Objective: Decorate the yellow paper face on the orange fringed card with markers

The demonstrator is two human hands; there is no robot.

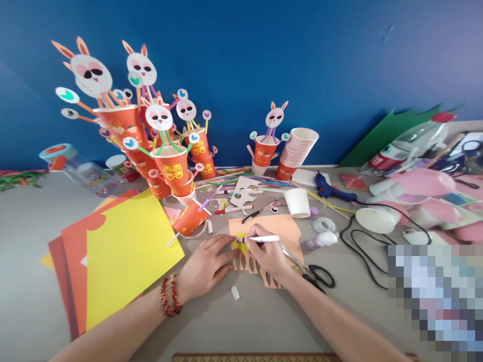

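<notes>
Gripping a white marker (268,239) in the right hand (267,255), with fingers closed round it and the dark tip down at a small yellow piece (242,246). Resting the left hand (204,265) with thumb and fingers apart, close against that piece's left side (and wearing a red bead bracelet (171,297) on that wrist). Working on top of a peach paper sheet (287,227), cut with leaf-shaped holes along its near edge, mid-desk (256,329). With scissors (294,258) beside the right wrist, partly over the sheet. Leaning on no tidy surroundings: among a yellow sheet (124,256) to the left, rabbit-faced cups (171,168) behind, and a blue glue gun (332,189) to the right.
</notes>
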